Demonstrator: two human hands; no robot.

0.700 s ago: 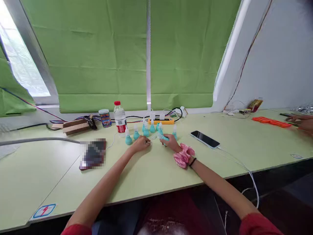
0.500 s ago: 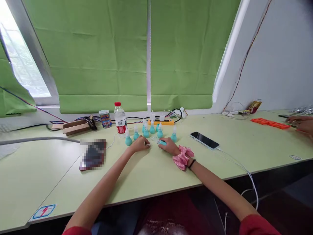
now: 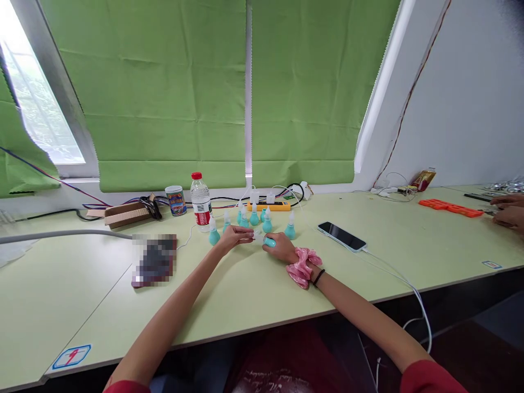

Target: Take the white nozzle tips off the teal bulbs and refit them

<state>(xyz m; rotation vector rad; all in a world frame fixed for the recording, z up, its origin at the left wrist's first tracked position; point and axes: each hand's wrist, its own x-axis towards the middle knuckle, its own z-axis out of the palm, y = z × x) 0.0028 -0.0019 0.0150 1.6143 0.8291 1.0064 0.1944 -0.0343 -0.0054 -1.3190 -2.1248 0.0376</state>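
Note:
My right hand [image 3: 282, 249] is closed around a teal squeeze bulb [image 3: 269, 242] with a translucent nozzle pointing left. The fingers of my left hand [image 3: 235, 238] are pinched on a small clear piece [image 3: 256, 233] close to that nozzle; whether the two parts touch I cannot tell. Behind my hands several similar bulbs stand upright with clear tips, among them a bulb [image 3: 214, 237] on the left, a bulb [image 3: 267, 225] in the middle and a bulb [image 3: 290, 231] on the right.
A water bottle [image 3: 201, 204], a tin can [image 3: 176, 200] and a cardboard box [image 3: 127, 214] stand at the back left. Behind the bulbs lies a yellow power strip [image 3: 279, 206]. A charging phone [image 3: 342, 236] lies right. Another person's hands [image 3: 510, 210] work near an orange tray [image 3: 450, 208].
My left hand has risen from the tabletop and now pinches the clear piece up near the nozzle. My right hand has turned the bulb slightly. At far right, the other person's hands moved.

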